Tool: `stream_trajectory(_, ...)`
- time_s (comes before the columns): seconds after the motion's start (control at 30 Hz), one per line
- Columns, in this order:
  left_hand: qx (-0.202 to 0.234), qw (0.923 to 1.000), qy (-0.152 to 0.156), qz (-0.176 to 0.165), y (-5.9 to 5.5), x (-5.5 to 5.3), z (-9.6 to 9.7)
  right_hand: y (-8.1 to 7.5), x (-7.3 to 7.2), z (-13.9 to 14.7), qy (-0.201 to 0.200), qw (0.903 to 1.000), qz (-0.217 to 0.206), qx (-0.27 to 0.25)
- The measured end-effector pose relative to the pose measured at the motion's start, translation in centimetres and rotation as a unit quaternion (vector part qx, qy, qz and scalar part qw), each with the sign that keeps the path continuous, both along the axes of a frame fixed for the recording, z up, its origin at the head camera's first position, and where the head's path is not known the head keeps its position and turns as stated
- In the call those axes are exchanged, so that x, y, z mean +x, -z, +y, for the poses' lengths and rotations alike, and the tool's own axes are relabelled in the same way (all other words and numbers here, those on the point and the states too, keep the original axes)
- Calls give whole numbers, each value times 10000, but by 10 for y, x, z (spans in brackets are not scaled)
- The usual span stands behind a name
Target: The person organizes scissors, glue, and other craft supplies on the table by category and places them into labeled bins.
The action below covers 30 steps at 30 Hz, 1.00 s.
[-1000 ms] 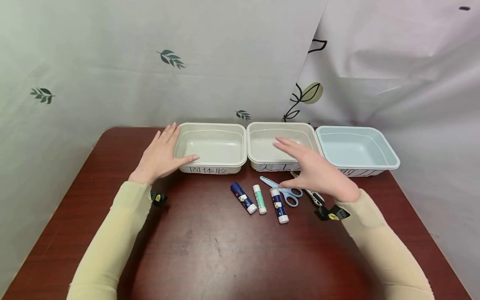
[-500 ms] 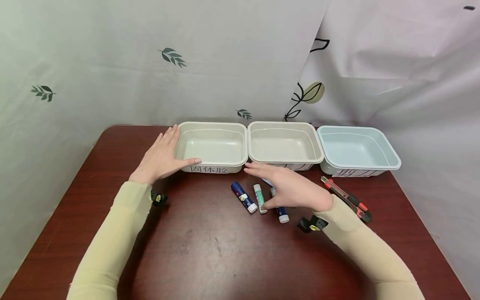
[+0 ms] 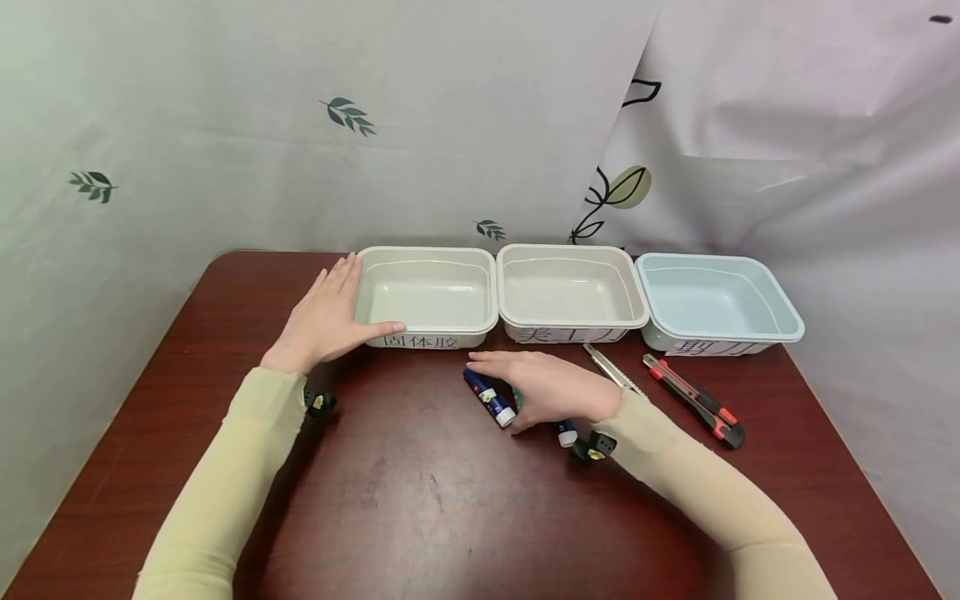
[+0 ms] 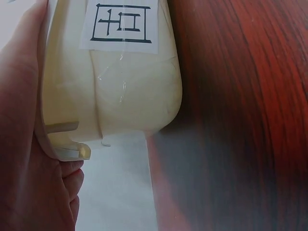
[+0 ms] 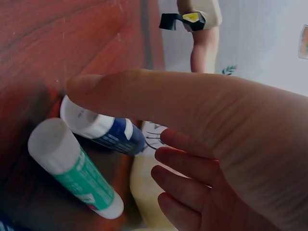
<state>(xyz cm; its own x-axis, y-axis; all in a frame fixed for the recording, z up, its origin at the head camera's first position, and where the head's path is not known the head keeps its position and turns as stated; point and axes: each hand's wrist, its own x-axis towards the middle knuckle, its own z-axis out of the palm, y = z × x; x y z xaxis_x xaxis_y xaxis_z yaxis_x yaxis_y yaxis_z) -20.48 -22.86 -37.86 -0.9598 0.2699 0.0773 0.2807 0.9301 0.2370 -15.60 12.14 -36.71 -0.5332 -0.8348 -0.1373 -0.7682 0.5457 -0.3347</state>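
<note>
Slid right hand (image 3: 555, 386) further left, uncovering slim utility knife (image 3: 611, 367) right of center. Holding nothing in that grip yet, but nicely placed by blue glue stick (image 3: 489, 398) mid-frame. Still resting straight-fingered left hand (image 3: 322, 321) on cream bin (image 3: 427, 271), left of center.

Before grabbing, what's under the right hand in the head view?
A green glue stick and one blue glue stick partly show beneath the right hand; their remainder and anything else there are covered.
</note>
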Motion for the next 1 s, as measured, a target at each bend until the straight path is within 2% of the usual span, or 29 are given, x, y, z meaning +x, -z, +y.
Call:
stream_trajectory(0.2, -30, 10000, -35, -19, 1, 0, 0, 5, -4, -7, -128, 9999, -63, 77)
stream_trajectory(0.73, -87, 10000, -20, 21, 0, 2, 0, 7, -6, -11, 123, 9999, -92, -46)
stream_trajectory(1.0, -92, 10000, -12, -11, 0, 1, 0, 14, -8, -9, 273, 9994, -167, -151)
